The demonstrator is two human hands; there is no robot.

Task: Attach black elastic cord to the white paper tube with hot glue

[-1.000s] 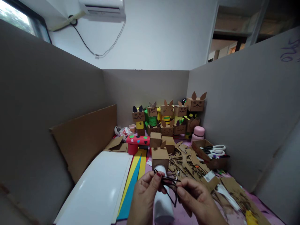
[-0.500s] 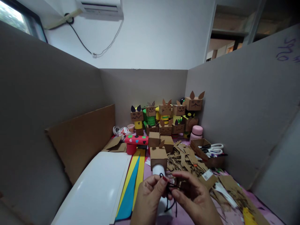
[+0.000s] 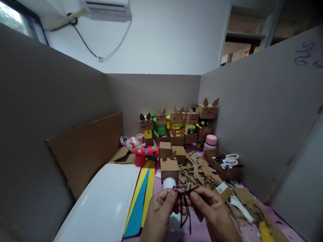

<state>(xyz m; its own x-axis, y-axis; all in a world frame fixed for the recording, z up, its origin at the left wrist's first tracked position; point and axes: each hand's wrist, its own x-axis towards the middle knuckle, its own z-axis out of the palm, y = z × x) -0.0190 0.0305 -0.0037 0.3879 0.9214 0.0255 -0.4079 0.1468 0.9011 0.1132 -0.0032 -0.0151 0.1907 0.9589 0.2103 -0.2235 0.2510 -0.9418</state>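
Black string point(image 3: 185, 205) hangs in loops between my two hands, its loose ends dangling below. My left hand point(image 3: 163, 208) pinches the string on one side, between thumb and fingers. On the other side my right hand point(image 3: 210, 205) grips a strand between thumb and index finger. Just behind my hands a white tube point(image 3: 169, 183) stands upright under a brown cardboard box head point(image 3: 170, 168) with pointed ears. The lower part of the tube is partly hidden by my left hand.
White sheets point(image 3: 101, 198) and yellow and blue strips point(image 3: 137, 215) lie at left. Cardboard scraps point(image 3: 199, 171), a box with scissors point(image 3: 230, 173) and a pink bottle point(image 3: 210, 143) are at right. Cardboard cat figures point(image 3: 177, 118) stand behind, near a red tube point(image 3: 146, 150).
My right hand's fingers have closed on a strand and drawn it rightward, so the string stretches more between my hands. The view has shifted slightly.
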